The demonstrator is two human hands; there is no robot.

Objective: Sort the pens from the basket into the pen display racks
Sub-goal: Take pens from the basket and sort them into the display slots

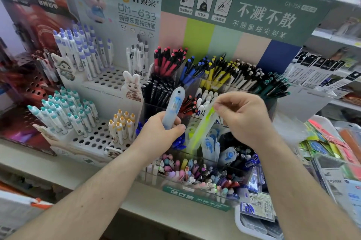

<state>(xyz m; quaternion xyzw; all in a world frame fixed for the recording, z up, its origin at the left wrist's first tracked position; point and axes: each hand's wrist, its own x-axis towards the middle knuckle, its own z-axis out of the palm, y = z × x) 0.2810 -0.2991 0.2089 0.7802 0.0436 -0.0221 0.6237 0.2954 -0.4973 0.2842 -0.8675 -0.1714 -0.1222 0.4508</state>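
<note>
A: Where are the pens rn?

B: Two in hand, both above the clear rack w/ the green label. Left hand has fingers curled round the lower half of a blue pen in a frosted sleeve, standing upright. Right hand pinches the top end of a green pen, also sleeved, thumb + fingertips pressed together on it, its tip slanting down into the rack's middle section, beside other sleeved pens.

A: How do they handle?

B: Light, I'd say, and stiff enough lengthwise. Sleeve looks like thin smooth plastic, prob slippery, may flex or crease if squeezed. Pen could slide inside it.

A: Best place to hold?

B: Mid-barrel for carrying, like the left does. Top-end pinch suits lowering it btwn neighbours, but it'll swing; keep it gentle.

A: Basket?

B: White tray edge right of the rack might be it, can't tell.
</note>
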